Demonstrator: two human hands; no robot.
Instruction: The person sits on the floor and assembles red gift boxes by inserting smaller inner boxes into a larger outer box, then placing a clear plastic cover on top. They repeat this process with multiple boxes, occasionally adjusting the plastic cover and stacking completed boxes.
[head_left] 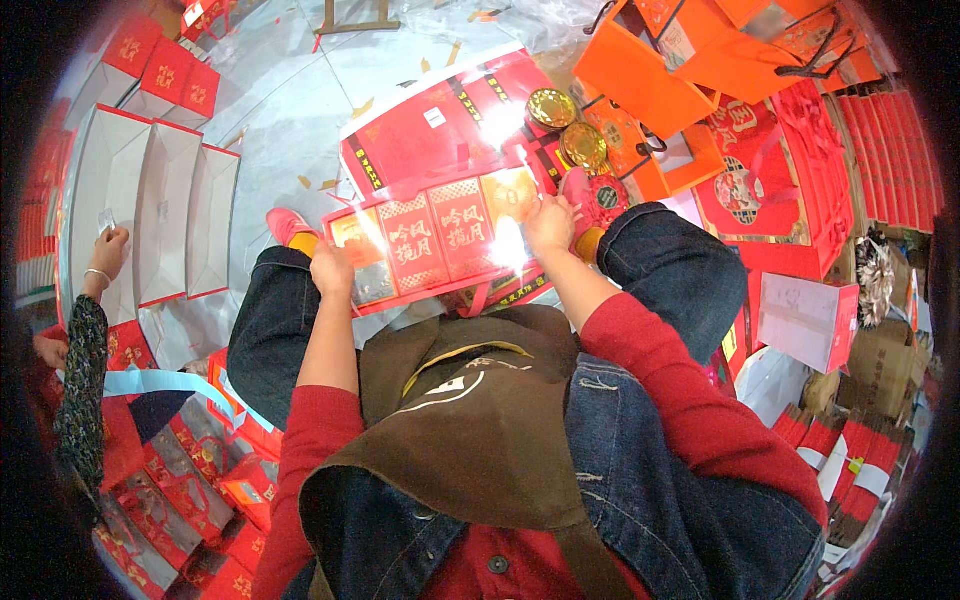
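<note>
A long red gift box [433, 240] lies across in front of my lap, slightly tilted up to the right. Two red panels with gold characters fill its middle, with shiny gold sections at both ends. My left hand [332, 271] is closed on its left end. At the right end, my right hand [550, 226] has its fingers bent round the edge. Just beyond lies a larger red carton [420, 130] with black and yellow strips. Two round gold tins [551, 108] and a round red tin [607, 193] sit to the right of it.
Open orange gift bags [640, 75] and a large red bag [750, 180] crowd the right. White-lined open boxes [165, 210] stand at left, where another person's hand [108, 250] holds something small and white. Red packages [185, 480] lie at lower left; a pinkish-white carton [808, 322] is at right.
</note>
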